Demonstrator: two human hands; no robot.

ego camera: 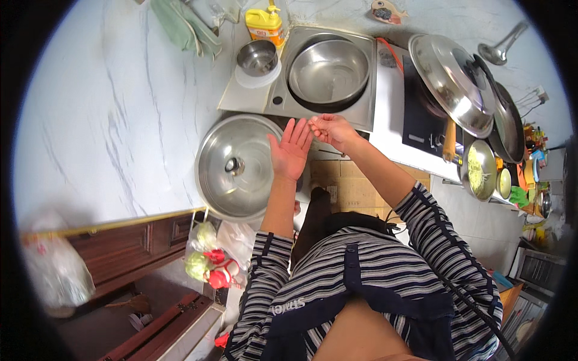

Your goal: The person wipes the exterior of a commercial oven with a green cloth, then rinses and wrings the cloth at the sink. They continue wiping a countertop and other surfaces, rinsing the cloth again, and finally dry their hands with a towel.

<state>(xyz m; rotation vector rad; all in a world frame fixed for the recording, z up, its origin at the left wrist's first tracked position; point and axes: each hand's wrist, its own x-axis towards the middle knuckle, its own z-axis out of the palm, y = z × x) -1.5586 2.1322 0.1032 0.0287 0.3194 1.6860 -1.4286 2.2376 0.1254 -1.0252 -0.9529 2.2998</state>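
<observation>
My left hand (291,153) is palm up with its fingers apart and holds nothing. Close against its fingertips, my right hand (332,131) has its fingers curled and pinched, with no object visible between them. Both hands are in front of a stainless-steel sink (275,110). In the sink sits a wide steel basin (328,74) that appears to hold a little water. Left of my left hand is a large round steel vessel or lid (212,189) with a dark knob-like part at its middle.
A steel bowl (257,57) and a yellow pump bottle (264,25) stand left of the sink. To the right are a black cooktop (417,122), a large domed lid (447,76), a wooden handle (449,142) and a bowl of pale shreds (485,192). Bagged vegetables (201,252) lie below left.
</observation>
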